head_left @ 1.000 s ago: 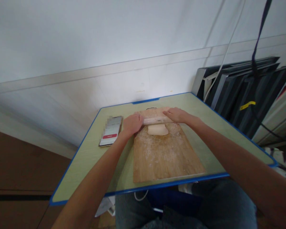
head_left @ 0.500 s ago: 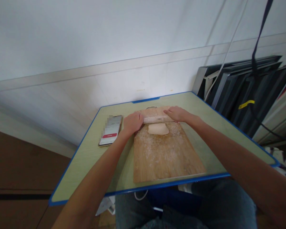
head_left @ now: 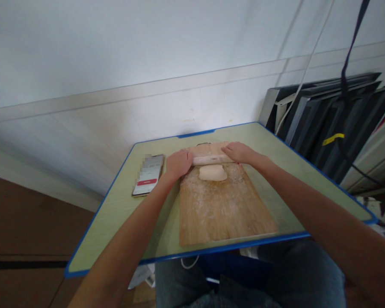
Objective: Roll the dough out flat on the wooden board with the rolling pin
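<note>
Wooden rolling pin (head_left: 208,160), one; flattened dough (head_left: 213,173), one piece.
Left hand (head_left: 179,162) and right hand (head_left: 239,152): fingers curled around the rolling pin, hiding its ends, near the cutting board's (head_left: 224,209) far edge; dough just nearer. Smartphone (head_left: 149,173), one, toward the table's (head_left: 112,222) left edge; screen writing illegible.

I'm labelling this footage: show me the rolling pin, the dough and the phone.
Rolling pin (head_left: 211,160), head view: middle of its visible length.
Dough (head_left: 212,173), head view: centre of its top.
Phone (head_left: 149,175), head view: its screen, just above the red bar.
</note>
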Available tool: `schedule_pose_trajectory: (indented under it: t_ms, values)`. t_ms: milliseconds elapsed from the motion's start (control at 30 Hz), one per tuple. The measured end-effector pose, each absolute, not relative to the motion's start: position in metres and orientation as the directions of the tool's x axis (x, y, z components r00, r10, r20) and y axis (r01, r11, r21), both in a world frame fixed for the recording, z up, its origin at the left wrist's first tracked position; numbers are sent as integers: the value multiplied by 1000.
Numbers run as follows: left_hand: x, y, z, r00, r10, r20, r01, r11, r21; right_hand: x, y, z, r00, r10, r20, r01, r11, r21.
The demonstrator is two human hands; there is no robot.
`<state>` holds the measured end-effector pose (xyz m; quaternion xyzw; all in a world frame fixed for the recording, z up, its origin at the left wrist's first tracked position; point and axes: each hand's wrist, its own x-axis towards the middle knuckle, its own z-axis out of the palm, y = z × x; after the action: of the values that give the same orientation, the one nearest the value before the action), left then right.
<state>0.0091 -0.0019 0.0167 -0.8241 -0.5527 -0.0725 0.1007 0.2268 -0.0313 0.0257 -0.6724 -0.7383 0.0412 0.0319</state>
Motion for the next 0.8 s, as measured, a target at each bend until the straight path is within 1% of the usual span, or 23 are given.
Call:
schedule_pose_trajectory:
  t_ms: [167,300,467,667,800]
  values:
    - [9,-2,15,369,896,247,929,-361,-80,226,-33,27,-96,995,-16,991,94,-92]
    - [7,-5,14,385,890,244,923,-371,-103,226,-34,26,-125,992,15,989,126,-79]
    - [4,-10,16,418,873,250,908,-400,-120,225,-38,24,-123,991,57,990,127,-62]
    - [5,-13,18,450,858,247,893,-429,-138,222,-48,26,-90,994,60,996,91,-6]
    - [3,-16,19,491,831,262,871,-467,-152,215,-56,26,-19,998,54,999,17,36]
